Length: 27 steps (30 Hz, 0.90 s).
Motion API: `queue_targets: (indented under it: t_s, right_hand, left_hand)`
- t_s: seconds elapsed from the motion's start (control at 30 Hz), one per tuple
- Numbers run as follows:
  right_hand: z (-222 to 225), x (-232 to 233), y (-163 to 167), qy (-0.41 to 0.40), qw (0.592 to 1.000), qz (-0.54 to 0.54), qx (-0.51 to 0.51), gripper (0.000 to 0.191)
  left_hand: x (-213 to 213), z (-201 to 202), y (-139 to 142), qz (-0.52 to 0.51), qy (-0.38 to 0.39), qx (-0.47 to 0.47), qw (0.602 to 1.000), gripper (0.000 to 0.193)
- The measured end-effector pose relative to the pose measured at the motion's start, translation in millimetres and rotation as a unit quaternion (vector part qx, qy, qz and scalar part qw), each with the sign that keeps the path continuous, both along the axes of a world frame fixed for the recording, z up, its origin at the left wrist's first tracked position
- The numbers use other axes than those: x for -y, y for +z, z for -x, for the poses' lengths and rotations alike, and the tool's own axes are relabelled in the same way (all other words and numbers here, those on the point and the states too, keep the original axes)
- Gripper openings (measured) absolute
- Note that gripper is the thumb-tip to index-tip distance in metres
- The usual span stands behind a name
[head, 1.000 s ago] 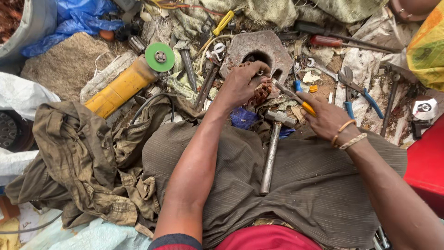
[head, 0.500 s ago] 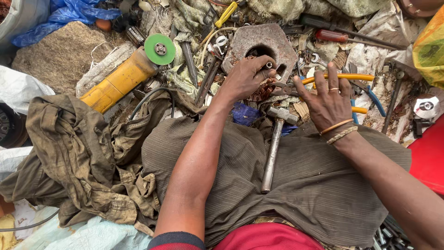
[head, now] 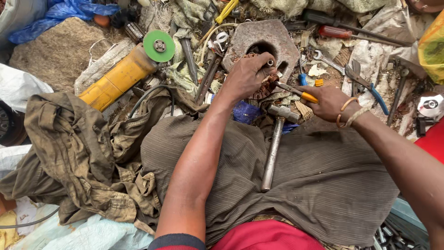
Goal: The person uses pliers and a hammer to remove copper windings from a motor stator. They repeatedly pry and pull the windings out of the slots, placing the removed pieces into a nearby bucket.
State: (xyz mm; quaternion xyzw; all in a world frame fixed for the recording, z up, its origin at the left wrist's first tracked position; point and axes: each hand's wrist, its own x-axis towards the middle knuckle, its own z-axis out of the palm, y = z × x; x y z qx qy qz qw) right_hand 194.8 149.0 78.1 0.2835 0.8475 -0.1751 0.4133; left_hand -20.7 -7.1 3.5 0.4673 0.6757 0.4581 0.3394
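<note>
My left hand (head: pixel 247 74) grips a small rusty motor armature (head: pixel 262 89) with copper windings and a short steel shaft, held just in front of a rusty hexagonal metal block (head: pixel 263 39) with a round hole. My right hand (head: pixel 329 101) holds pliers with yellow handles (head: pixel 300 92), their jaws touching the armature. A steel hammer (head: pixel 274 143) lies on the brown cloth across my lap, head toward the hands.
A yellow angle grinder (head: pixel 121 76) with a green disc lies at the upper left. Screwdrivers (head: pixel 342 33), a spanner (head: pixel 328 60), blue-handled pliers (head: pixel 370 85) and scrap litter the ground ahead. Crumpled olive cloth (head: pixel 78 153) lies to the left, a blue plastic bag (head: pixel 69 11) beyond.
My right hand opened half a second ago beside yellow-handled pliers, and now grips them with the jaws against the armature. The left hand stayed on the armature.
</note>
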Motion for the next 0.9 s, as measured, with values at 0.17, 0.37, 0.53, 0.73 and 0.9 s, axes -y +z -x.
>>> queue_targets:
  t_s: [0.17, 0.37, 0.53, 0.73, 0.9]
  right_hand:
    - [-24.1, -7.2, -28.6, -0.260, 0.928, 0.255, -0.082, 0.029]
    - [-22.0, 13.5, -7.7, -0.497, 0.719, 0.449, -0.186, 0.029]
    - [-8.4, 42.1, 37.1, -0.451, 0.832, 0.254, -0.199, 0.031]
    - [-12.4, 105.8, 40.3, -0.200, 0.946, 0.180, -0.181, 0.053]
    - [0.6, 85.9, 38.8, -0.266, 0.896, 0.330, -0.132, 0.054]
  left_hand:
    - [3.4, -2.5, -1.7, -0.036, 0.011, -0.017, 0.999, 0.018]
    - [5.5, 2.9, 11.0, 0.031, -0.003, 0.011, 0.999, 0.021]
    - [20.0, 5.3, 43.9, -0.138, 0.084, -0.074, 0.984, 0.042]
    - [49.9, -26.8, 76.8, -0.202, 0.076, -0.157, 0.964, 0.048]
    - [38.7, -18.5, 52.8, 0.009, 0.128, -0.092, 0.987, 0.055]
